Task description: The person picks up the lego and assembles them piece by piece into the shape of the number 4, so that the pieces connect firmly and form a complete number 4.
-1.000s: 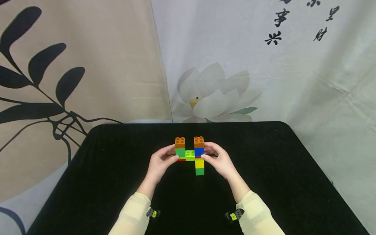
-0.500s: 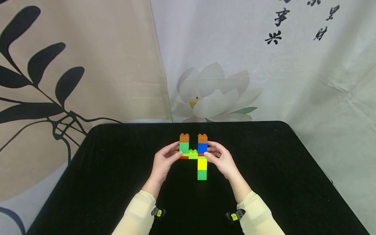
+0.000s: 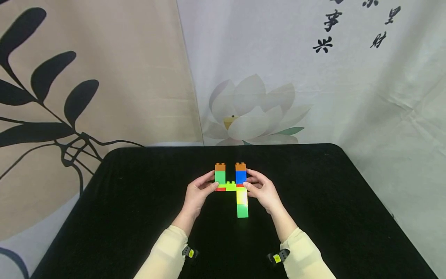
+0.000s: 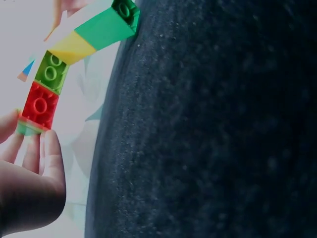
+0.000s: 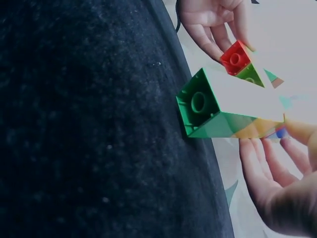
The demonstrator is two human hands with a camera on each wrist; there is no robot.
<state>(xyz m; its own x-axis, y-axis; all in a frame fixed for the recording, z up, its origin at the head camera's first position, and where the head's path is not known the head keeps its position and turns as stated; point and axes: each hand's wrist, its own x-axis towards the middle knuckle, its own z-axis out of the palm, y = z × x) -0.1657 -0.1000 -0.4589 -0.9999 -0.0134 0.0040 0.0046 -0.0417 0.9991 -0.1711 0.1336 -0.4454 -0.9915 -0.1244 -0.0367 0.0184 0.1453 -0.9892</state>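
Note:
Both hands hold one joined build of toy building bricks (image 3: 230,187) above the table, in the middle of the head view. My left hand (image 3: 197,192) pinches its left end, near the green brick (image 3: 220,177) topped with orange. Fingers of my right hand (image 3: 265,193) grip the right column around the blue brick (image 3: 241,177) and a thin red layer. Below that column hang a yellow brick (image 3: 242,196) and a green one (image 3: 242,211). From underneath, the left wrist view shows the hollow red brick (image 4: 40,105) between thumb and fingers. Some fingertips are hidden behind the bricks.
A black cloth-covered table (image 3: 139,217) lies under the hands. Behind it hangs a pale curtain (image 3: 366,97) printed with a lotus, leaves and characters. Each wrist carries a small dark camera device (image 3: 278,256) at the cuff.
The brick build has shifted right and tilted, so its front shows more and its studs less. The left hand has moved right with it; the right hand keeps its grip and has shifted slightly.

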